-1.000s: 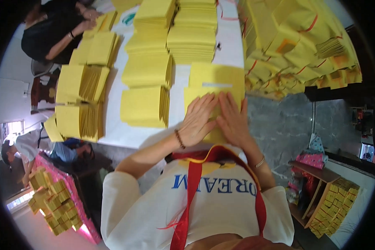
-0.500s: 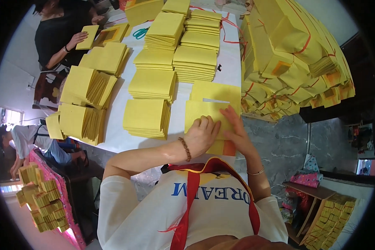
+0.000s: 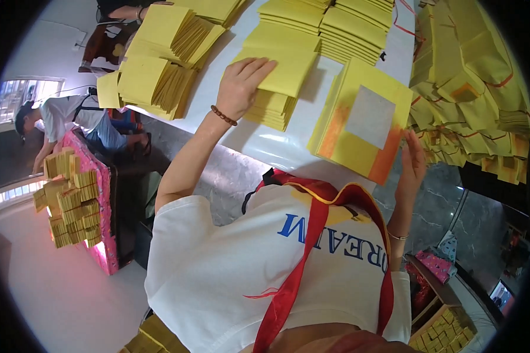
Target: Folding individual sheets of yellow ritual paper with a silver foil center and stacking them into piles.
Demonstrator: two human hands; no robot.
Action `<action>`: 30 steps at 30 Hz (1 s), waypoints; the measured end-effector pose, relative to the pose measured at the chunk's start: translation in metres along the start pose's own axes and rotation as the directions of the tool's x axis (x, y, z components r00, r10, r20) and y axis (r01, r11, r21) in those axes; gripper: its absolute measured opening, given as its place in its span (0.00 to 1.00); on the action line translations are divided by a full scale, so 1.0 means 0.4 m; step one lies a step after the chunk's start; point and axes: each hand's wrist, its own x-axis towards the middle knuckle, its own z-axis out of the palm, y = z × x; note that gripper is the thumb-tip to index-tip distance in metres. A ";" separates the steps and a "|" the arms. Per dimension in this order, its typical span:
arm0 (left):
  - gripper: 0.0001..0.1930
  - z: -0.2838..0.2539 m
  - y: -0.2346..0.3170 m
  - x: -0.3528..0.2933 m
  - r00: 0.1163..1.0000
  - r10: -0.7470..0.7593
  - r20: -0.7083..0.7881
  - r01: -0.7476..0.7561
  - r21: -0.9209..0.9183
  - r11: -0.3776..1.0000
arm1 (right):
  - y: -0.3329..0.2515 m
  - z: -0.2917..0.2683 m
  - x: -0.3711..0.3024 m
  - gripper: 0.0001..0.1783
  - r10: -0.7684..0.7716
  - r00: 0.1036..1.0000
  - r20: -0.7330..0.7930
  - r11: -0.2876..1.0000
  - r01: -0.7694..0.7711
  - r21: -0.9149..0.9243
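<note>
My left hand grips a folded yellow paper by its left side, thumb hidden beneath. The paper is tilted over a pile of folded yellow papers near the table's front edge. To the right lies a flat stack of yellow paper sheets, with orange bands and a pale silver square on the top sheet. My right hand is beside the right edge of that stack, fingers stretched out and holding nothing. Whether its fingertips touch the sheets I cannot tell.
Several more piles of folded yellow paper stand farther back on the white table. Bundled yellow paper is heaped at the right. A co-worker's arm shows at upper left; another person bends by a pink-covered table.
My left hand has left the sheets and moved left with a folded paper to the nearest pile. The right hand has shifted to the sheets' right edge. The view has turned and shifted.
</note>
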 end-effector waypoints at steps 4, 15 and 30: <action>0.28 0.058 -0.045 -0.147 0.966 -0.120 0.229 0.108 0.068 0.992 | 0.013 0.019 -0.001 0.19 0.006 1.000 0.021 0.991 -0.003 -0.132; 0.33 0.105 -0.010 -0.221 0.813 -0.137 0.565 0.023 0.204 0.979 | -0.021 0.038 -0.004 0.16 -0.025 0.998 0.051 0.953 0.039 -0.301; 0.40 0.040 0.014 -0.121 0.709 -0.067 0.702 -0.055 0.150 0.987 | 0.015 -0.002 -0.009 0.16 -0.234 0.970 0.070 0.881 0.242 -0.408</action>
